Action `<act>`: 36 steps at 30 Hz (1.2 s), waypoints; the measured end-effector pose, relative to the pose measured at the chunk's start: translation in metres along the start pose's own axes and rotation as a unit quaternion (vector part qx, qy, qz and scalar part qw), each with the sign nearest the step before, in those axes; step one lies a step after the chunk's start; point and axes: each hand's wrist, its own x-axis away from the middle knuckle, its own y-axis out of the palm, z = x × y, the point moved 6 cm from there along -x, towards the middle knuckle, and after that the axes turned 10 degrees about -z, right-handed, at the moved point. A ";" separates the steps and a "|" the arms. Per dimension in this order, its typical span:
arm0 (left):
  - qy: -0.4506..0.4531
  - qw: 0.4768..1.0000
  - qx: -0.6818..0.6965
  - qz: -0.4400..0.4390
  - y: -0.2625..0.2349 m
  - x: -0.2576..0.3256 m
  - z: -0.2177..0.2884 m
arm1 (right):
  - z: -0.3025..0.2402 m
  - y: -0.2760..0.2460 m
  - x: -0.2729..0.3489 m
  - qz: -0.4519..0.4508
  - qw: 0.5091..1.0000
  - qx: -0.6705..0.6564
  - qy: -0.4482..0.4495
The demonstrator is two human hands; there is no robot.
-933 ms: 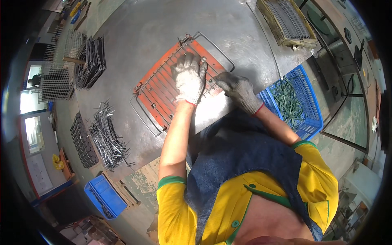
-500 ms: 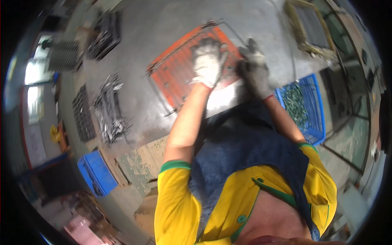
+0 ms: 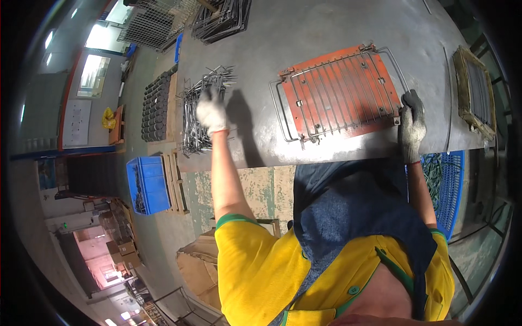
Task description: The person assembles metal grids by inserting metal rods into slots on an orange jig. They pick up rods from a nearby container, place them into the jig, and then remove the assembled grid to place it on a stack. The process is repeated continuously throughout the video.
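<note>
An orange-red metal plate (image 3: 335,89) lies on the grey metal table. Several thin parallel wires (image 3: 340,87) cross it, and a bent wire frame (image 3: 278,111) sticks out at its left and right sides. My right hand (image 3: 413,127), in a grey-white glove, is at the plate's right edge, its fingers closed at the end of the right-hand bent wire. Over at the left, my gloved left hand (image 3: 211,115) reaches onto a heap of loose metal rods (image 3: 193,130). Its fingertips are dark and blurred against the rods, so their grip does not show.
More bent wire pieces (image 3: 222,22) lie at the table's far left. A framed wire stack (image 3: 474,89) stands at the right. Below the right edge is a blue basket (image 3: 451,190) with green strips; a blue bin (image 3: 148,185) stands lower left, beside dark stacked parts (image 3: 156,111).
My left hand has left the orange-red plate and moved left to the rod heap. My right hand remains by the plate's right edge, lower than before. The whole view has shifted leftward.
</note>
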 end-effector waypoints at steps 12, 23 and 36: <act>-0.015 0.955 -0.249 -0.158 0.035 -0.032 -0.097 | -0.007 0.004 -0.001 -0.008 1.000 0.020 -0.010; -0.047 0.710 0.694 -0.110 -0.049 -0.006 0.013 | 0.006 -0.054 -0.014 0.049 0.930 -0.338 0.138; -0.154 0.523 0.742 -0.390 0.035 0.184 0.179 | -0.118 0.083 0.065 -0.275 0.880 -0.334 0.194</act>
